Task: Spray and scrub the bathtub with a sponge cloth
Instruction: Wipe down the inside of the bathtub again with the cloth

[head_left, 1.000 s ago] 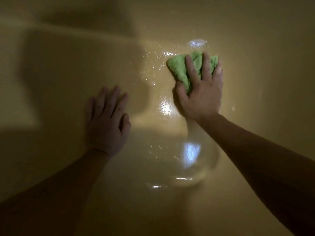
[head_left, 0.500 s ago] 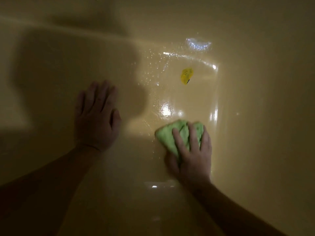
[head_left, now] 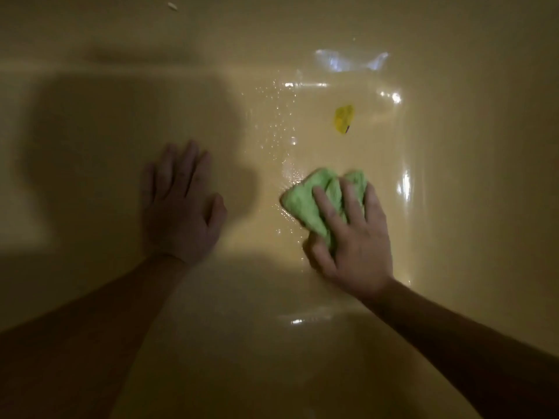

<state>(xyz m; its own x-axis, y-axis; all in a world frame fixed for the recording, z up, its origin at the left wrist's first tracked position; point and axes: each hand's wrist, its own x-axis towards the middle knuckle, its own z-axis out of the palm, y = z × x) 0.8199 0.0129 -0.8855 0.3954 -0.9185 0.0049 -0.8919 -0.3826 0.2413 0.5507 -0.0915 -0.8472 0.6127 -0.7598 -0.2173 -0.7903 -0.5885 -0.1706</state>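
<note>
The right hand (head_left: 354, 237) is clamped on the sponge cloth (head_left: 305, 204). Its fingers are spread and curved over the bunched green wad, and the thumb is tucked against the near corner, pressing the wad down onto the wet floor of the bathtub (head_left: 459, 213). Most of the cloth pokes out from under the fingers toward eleven o'clock. It looks soft, light and soaked, so I'd expect it to fold and slide under the palm rather than hold any shape. The sensible hold is the one shown, palm on top of the bunch with the thumb hooking an edge so it cannot skate away on the slick enamel. Over at nine o'clock from that hand, well apart, the left hand (head_left: 181, 207) lies flat in shadow. Its fingers are straight and close together and it holds nothing, seemingly bracing the person's weight. Toward eleven o'clock a scatter of droplets (head_left: 276, 122) glints on the surface, and at twelve o'clock, beyond the cloth and not touching it, sits a small yellow scrap (head_left: 344, 118). What it is I cannot tell. Farther out at twelve a bright glare marks the tub's curve, and a pale fleck (head_left: 172, 6) lies far off at ten o'clock.
</note>
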